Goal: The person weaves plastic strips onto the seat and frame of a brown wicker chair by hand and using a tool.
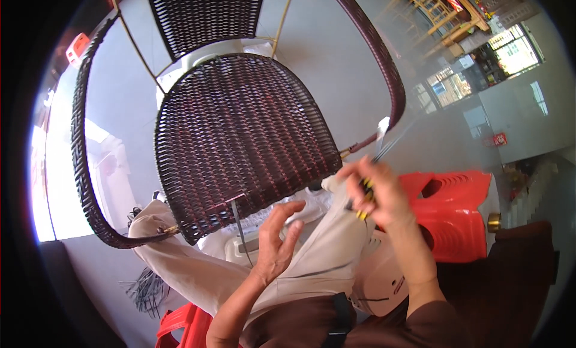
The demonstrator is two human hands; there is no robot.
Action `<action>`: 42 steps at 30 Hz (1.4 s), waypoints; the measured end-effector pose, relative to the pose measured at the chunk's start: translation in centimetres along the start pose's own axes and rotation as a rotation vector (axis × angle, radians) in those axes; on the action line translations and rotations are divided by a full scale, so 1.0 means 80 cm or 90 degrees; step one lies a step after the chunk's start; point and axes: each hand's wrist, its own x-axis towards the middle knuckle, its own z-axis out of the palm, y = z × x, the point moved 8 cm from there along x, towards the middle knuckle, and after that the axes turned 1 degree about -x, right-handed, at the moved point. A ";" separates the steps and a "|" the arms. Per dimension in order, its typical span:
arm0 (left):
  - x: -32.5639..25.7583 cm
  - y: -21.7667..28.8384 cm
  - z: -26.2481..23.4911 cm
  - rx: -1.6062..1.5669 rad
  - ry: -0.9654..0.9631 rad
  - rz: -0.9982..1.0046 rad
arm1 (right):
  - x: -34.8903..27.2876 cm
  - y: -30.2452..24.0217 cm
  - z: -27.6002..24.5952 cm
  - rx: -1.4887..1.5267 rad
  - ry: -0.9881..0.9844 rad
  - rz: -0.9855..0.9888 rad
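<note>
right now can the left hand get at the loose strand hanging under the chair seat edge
Probably yes: the left hand is open and empty just right of the dark strand below the woven chair seat, with nothing between them.

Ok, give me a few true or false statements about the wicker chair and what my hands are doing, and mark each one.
1. The right hand holds a yellow-and-black tool. True.
2. The left hand clamps the chair seat. False: it is open, fingers curled, below the seat's front edge.
3. The woven seat is bright white. False: it is dark brown.
4. A red plastic stool stands to the right. True.
</note>
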 end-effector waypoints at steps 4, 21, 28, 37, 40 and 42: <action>0.026 0.031 -0.051 -0.162 0.216 0.028 | -0.005 0.107 0.037 -0.078 -0.029 0.227; 0.023 0.005 -0.148 -0.737 0.297 0.017 | -0.080 0.288 0.132 -0.018 -0.358 0.574; 0.031 0.065 -0.134 -0.792 0.258 -0.010 | -0.073 0.292 0.158 -0.003 -0.481 0.494; 0.029 0.025 -0.166 -0.477 0.398 0.004 | -0.073 0.297 0.146 -0.025 -0.496 0.509; 0.030 0.016 -0.166 -0.479 0.408 -0.023 | -0.073 0.300 0.144 -0.034 -0.481 0.506; 0.025 0.008 -0.172 -0.445 0.449 -0.024 | -0.074 0.301 0.144 -0.040 -0.482 0.512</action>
